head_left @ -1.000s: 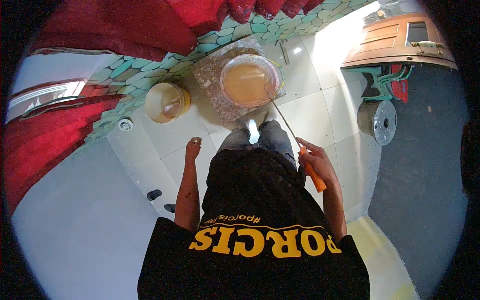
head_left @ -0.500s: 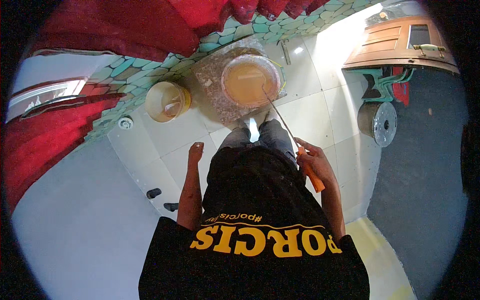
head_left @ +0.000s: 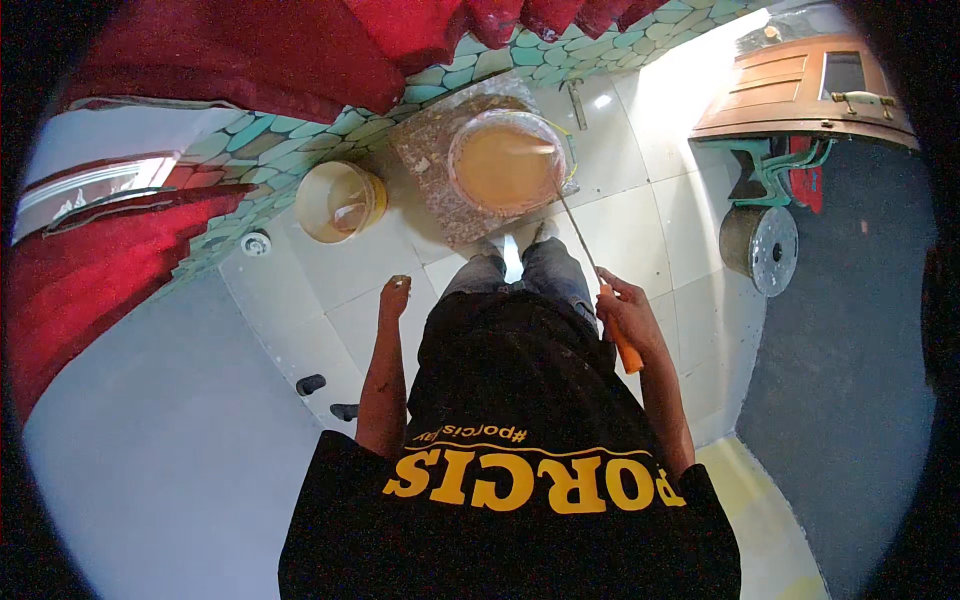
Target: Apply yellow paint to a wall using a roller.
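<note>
Head view: the right hand (head_left: 627,312), nearer the body than the bucket (head_left: 453,168), is clamped around the orange-handled tool (head_left: 629,355). The tool's rod extends forward-left to the bucket's near-right rim. Left hand (head_left: 396,296): curled, bodyward of the bucket; contents cannot be determined.

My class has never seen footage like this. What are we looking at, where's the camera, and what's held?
No machine: these are a person's bare hands, filmed by a downward-looking fisheye camera worn on the head, so straight edges bend. The right hand grips an orange-handled tool, its thin shaft reaching the bucket of orange-brown liquid. That bucket stands on a mottled board; a pale bucket stands left on the tiled floor. Whether the curled left hand holds anything is unclear.
</note>
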`<act>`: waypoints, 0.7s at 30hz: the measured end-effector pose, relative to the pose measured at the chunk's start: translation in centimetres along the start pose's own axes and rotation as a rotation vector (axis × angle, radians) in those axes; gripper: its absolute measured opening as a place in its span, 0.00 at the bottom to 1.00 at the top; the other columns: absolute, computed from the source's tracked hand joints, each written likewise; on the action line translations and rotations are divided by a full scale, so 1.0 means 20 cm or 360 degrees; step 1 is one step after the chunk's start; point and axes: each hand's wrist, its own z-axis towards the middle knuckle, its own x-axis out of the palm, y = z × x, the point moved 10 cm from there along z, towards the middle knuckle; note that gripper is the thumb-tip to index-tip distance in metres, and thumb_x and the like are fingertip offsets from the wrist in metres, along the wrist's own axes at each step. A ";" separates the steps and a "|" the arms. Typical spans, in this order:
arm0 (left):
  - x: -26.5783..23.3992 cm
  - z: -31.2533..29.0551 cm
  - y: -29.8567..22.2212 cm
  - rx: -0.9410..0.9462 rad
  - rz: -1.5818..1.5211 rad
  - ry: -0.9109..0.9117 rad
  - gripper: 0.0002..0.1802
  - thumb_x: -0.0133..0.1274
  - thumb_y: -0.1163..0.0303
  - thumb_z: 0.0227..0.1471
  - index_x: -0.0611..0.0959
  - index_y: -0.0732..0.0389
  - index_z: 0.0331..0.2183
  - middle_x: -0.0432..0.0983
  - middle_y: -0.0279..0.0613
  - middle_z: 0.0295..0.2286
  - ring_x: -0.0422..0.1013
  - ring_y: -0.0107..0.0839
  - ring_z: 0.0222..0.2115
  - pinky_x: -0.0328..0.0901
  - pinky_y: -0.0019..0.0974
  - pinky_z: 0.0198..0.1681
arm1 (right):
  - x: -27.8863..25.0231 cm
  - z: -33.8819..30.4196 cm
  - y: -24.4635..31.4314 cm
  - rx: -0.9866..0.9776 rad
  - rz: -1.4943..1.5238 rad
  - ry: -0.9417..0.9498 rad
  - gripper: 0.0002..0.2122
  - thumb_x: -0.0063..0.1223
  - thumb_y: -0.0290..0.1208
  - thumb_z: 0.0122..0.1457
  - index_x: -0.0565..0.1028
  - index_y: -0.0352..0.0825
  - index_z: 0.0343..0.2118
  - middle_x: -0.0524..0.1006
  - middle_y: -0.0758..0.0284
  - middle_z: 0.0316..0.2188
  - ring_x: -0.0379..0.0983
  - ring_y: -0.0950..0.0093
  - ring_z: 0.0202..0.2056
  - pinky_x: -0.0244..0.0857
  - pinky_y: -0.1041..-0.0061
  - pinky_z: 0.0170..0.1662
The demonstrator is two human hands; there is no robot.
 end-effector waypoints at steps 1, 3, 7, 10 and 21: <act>0.04 -0.01 0.02 -0.0069 -0.0081 0.0113 0.24 0.56 0.51 0.57 0.80 0.65 0.39 0.77 0.39 0.26 0.73 0.28 0.26 0.69 0.33 0.30 | 0.01 0.01 -0.02 0.0023 0.0014 0.0068 0.24 0.49 0.24 0.59 0.67 0.34 0.61 0.74 0.71 0.24 0.66 0.82 0.21 0.63 0.81 0.24; 0.00 -0.02 0.00 -0.0035 0.0069 -0.0002 0.24 0.56 0.52 0.57 0.80 0.65 0.39 0.77 0.40 0.26 0.73 0.28 0.26 0.69 0.34 0.30 | 0.02 0.03 -0.04 0.0047 0.0034 0.0131 0.24 0.49 0.25 0.59 0.67 0.34 0.61 0.74 0.72 0.23 0.66 0.82 0.20 0.63 0.81 0.23; 0.02 -0.06 -0.02 -0.0041 0.0014 0.0081 0.24 0.56 0.51 0.57 0.81 0.66 0.40 0.78 0.40 0.26 0.73 0.27 0.25 0.69 0.34 0.30 | 0.04 0.08 -0.06 0.0010 0.0081 0.0158 0.24 0.50 0.25 0.59 0.68 0.34 0.60 0.73 0.72 0.23 0.66 0.82 0.20 0.63 0.81 0.22; 0.00 -0.08 -0.02 -0.0084 0.0020 0.0065 0.25 0.54 0.50 0.57 0.81 0.65 0.41 0.79 0.41 0.27 0.74 0.29 0.25 0.69 0.34 0.31 | 0.02 0.10 -0.06 -0.0001 -0.0030 0.0067 0.25 0.49 0.24 0.58 0.67 0.32 0.61 0.72 0.72 0.23 0.66 0.81 0.22 0.63 0.81 0.25; -0.02 -0.09 -0.04 -0.0032 0.0389 -0.0031 0.26 0.53 0.49 0.58 0.81 0.65 0.42 0.80 0.41 0.28 0.75 0.30 0.26 0.70 0.35 0.32 | 0.00 0.15 -0.06 -0.0009 -0.0002 0.0006 0.24 0.52 0.25 0.57 0.70 0.31 0.59 0.75 0.70 0.24 0.67 0.82 0.23 0.64 0.81 0.25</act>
